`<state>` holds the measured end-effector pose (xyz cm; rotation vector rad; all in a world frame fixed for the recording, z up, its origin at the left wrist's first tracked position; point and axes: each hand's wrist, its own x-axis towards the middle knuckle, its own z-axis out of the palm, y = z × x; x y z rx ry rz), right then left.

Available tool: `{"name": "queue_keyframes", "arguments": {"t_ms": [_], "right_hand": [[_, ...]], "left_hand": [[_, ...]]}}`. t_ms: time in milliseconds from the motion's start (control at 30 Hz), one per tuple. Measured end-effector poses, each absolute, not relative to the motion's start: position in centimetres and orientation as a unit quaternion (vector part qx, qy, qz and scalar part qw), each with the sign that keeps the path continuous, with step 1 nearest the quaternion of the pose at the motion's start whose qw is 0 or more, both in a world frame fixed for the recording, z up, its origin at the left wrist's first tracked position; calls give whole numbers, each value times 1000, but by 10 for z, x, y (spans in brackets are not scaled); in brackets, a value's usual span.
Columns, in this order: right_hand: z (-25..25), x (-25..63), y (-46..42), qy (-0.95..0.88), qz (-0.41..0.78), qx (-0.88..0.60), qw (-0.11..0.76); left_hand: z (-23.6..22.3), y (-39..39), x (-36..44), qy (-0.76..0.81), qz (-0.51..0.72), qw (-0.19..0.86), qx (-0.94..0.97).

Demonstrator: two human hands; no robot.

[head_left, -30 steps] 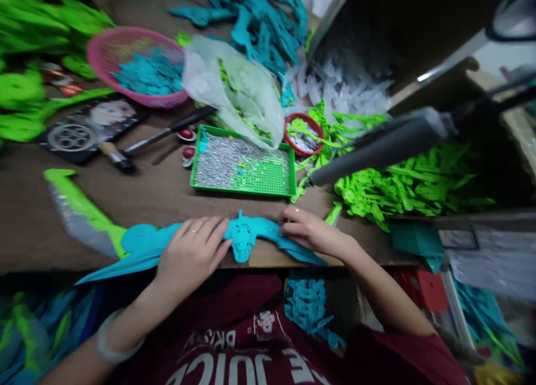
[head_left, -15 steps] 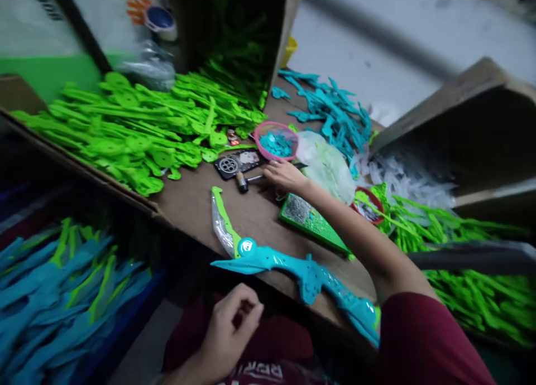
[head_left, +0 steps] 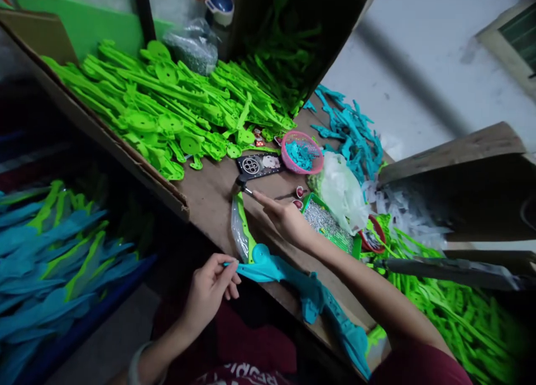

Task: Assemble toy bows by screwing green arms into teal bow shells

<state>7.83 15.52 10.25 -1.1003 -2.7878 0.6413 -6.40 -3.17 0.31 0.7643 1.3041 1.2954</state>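
A teal plastic toy blade (head_left: 310,290) lies along the near edge of the brown table (head_left: 209,201). A green and silver blade piece (head_left: 240,231) is joined to its left end. My left hand (head_left: 209,293) pinches the teal tip at that end. My right hand (head_left: 287,220) hovers over the table just beyond the toy. Its index finger is stretched toward a small hammer (head_left: 242,184), and I see nothing in its fingers.
Piles of green parts (head_left: 167,111) fill the back left, with teal parts (head_left: 347,128) behind a pink basket (head_left: 301,153). A green tray of screws (head_left: 330,226), a clear bag (head_left: 343,189) and a red bowl (head_left: 371,234) sit right. Finished blades (head_left: 50,251) lie lower left.
My right hand drew back from the hammer toward the toy. My left hand rose from my lap and pinched the teal tip. The camera turned left and up.
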Motion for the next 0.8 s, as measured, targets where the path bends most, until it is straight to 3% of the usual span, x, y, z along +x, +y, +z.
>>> {"name": "queue_keyframes", "arguments": {"t_ms": [133, 300, 367, 500, 567, 700, 800], "right_hand": [[149, 105, 118, -881, 247, -369, 162], [169, 161, 33, -852, 220, -433, 195], [154, 175, 6, -862, 194, -434, 177], [127, 177, -7, -886, 220, -406, 30], [124, 169, 3, -884, 221, -410, 34], [112, 147, 33, -891, 191, -393, 125], [100, 131, 56, -895, 226, -383, 38]], "left_hand": [[7, -46, -66, 547, 540, 565, 299], [7, -66, -67, 566, 542, 559, 271], [5, -70, -65, 573, 544, 553, 266], [5, -72, -61, 579, 542, 544, 273], [6, -72, -60, 575, 542, 549, 275], [7, -76, -57, 580, 546, 543, 265], [7, -75, -55, 591, 550, 531, 256]]}}
